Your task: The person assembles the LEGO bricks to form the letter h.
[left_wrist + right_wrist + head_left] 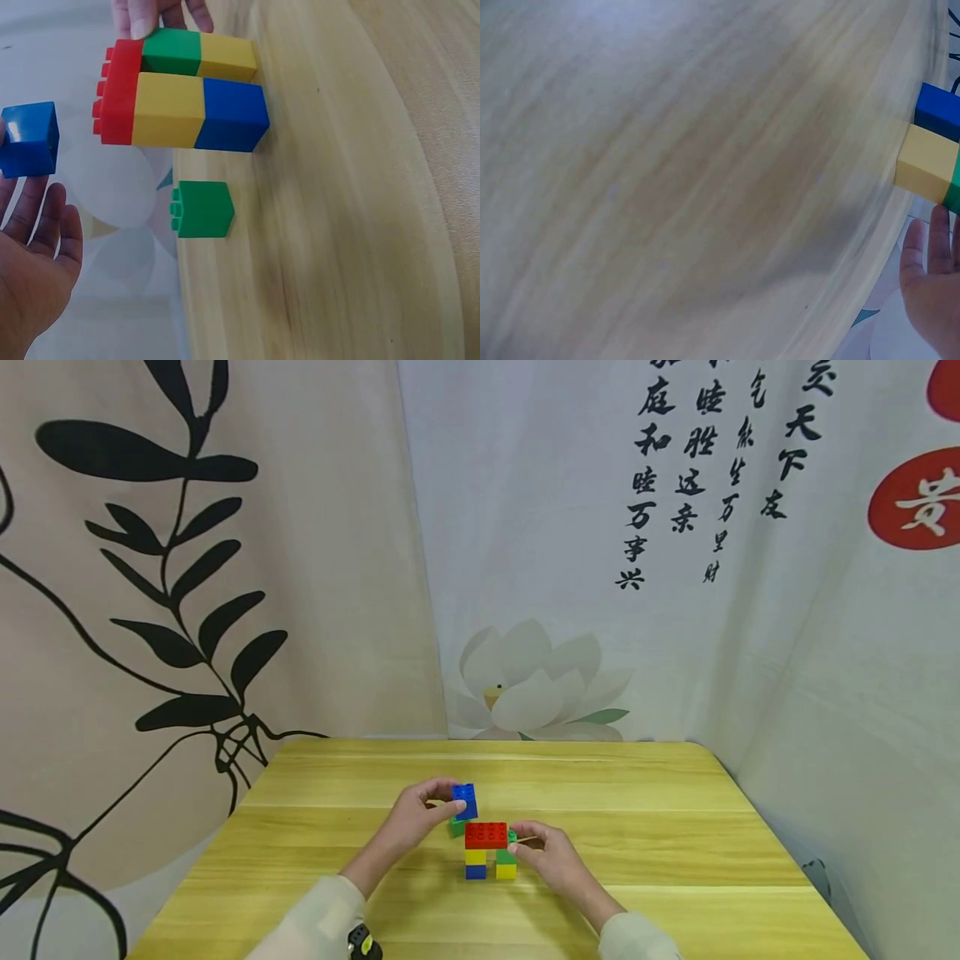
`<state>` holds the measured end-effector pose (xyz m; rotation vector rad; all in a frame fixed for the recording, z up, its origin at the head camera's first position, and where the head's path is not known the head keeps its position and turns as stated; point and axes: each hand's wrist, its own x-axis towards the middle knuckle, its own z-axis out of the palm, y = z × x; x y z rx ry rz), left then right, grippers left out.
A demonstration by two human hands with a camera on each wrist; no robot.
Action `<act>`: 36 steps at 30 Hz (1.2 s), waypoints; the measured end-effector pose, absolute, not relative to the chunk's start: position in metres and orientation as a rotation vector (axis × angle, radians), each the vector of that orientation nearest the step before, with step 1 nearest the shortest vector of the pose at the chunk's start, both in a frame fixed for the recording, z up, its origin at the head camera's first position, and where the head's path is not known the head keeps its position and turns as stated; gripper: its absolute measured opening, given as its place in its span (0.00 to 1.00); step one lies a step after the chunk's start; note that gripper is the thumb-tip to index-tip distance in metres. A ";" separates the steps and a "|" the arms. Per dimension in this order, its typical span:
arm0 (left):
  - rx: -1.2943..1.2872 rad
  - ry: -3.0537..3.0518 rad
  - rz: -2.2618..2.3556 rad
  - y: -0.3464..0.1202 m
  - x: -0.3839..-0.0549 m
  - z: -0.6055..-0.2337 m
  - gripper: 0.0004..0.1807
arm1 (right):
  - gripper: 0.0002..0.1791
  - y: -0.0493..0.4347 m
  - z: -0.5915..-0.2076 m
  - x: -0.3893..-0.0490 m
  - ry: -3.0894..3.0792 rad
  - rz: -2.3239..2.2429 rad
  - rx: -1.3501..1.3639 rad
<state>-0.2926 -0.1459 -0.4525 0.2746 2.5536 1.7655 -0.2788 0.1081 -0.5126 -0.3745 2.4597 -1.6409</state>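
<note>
My left hand (415,814) grips a blue toy brick (465,801), raised over the table beside the structure. In the left wrist view the blue brick (30,139) sits above the curled fingers. A loose green brick (204,209), studs up, stands on the table below it, partly hidden in the head view. To its right is a small bridge: a red brick (486,836) spans a yellow-over-blue column (476,864) and a green-over-yellow column (506,865). My right hand (552,858) pinches the bridge's right end, at the green brick jutting past the red one.
The wooden table (660,860) extends on all sides of the bricks. Behind it hang curtains (525,527) with printed leaves, a lotus and writing. A dark watch (363,942) is at the left sleeve.
</note>
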 end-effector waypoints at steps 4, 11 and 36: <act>0.287 2.553 1.740 -0.144 -0.291 -0.456 0.20 | 0.22 0.107 -0.513 -0.279 2.461 -1.643 -0.372; 0.343 2.551 1.692 -0.144 -0.287 -0.462 0.22 | 0.22 0.104 -0.514 -0.279 2.448 -1.660 -0.366; 0.436 2.544 1.550 -0.143 -0.288 -0.468 0.22 | 0.23 0.105 -0.511 -0.277 2.456 -1.654 -0.389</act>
